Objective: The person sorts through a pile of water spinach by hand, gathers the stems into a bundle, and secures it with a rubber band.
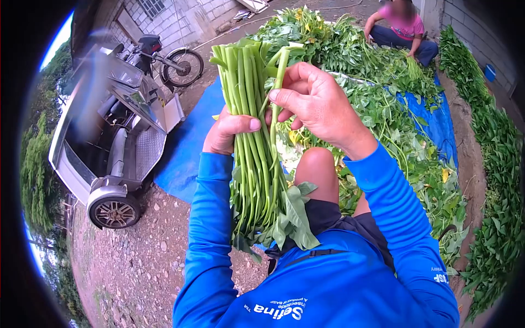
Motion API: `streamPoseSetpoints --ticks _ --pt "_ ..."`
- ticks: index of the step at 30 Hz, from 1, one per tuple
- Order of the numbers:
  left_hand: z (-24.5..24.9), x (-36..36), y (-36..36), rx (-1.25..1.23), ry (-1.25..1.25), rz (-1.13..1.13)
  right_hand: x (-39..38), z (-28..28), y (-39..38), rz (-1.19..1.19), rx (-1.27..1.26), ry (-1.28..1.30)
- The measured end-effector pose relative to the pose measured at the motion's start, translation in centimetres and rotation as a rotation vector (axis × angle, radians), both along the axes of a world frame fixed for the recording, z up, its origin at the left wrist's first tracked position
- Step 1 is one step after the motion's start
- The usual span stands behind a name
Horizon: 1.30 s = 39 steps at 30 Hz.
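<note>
Upright in front of me is a thick bunch of water spinach (249, 87), its cut stem ends at the top and its leaves hanging below. My left hand (232, 131) is wrapped around the middle of the stems, thumb across the front. At the bunch's right side, my right hand (314, 104) pinches a single water spinach stem (281, 71) between thumb and fingers. That stem bends over at its top end. Some of my right fingers are partly hidden behind the thumb and stem.
Heaped greens (377, 109) lie on a blue tarp (191, 142) to my right and ahead. A person (402, 27) sits at the far right, handling greens. At left stands a sidecar (117, 142) with a motorcycle (178, 65). More greens (492, 191) line the right wall.
</note>
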<state>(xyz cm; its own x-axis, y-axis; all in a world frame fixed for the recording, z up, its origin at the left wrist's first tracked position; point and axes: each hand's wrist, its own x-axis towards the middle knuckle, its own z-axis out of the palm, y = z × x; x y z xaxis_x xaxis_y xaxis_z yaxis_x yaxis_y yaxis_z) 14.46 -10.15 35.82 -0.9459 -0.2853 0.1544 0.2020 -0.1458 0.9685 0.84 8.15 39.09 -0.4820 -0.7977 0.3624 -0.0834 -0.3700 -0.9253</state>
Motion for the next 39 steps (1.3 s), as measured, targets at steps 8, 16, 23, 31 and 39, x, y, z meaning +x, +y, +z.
streamPoseSetpoints --ticks 8,16,23,31,39 --pt "-1.0 -0.4 1.7 -0.009 0.036 -0.064 -0.1 -0.1 0.1 -0.049 -0.096 0.064" --pt "-1.4 -0.7 1.9 -0.067 0.022 -0.095 0.3 -0.8 0.0 -0.197 -0.187 -0.049" --pt "-1.6 -0.3 1.3 -0.038 -0.034 -0.065 -1.3 1.9 -0.4 -0.313 -0.288 0.025" --pt "-4.9 2.3 -3.1 0.203 0.042 0.000 -5.4 9.8 6.2 -0.251 -0.706 0.404" --pt "-4.0 9.7 -8.2 0.012 -0.058 0.249 -16.1 10.1 4.7 -0.639 -0.640 0.283"
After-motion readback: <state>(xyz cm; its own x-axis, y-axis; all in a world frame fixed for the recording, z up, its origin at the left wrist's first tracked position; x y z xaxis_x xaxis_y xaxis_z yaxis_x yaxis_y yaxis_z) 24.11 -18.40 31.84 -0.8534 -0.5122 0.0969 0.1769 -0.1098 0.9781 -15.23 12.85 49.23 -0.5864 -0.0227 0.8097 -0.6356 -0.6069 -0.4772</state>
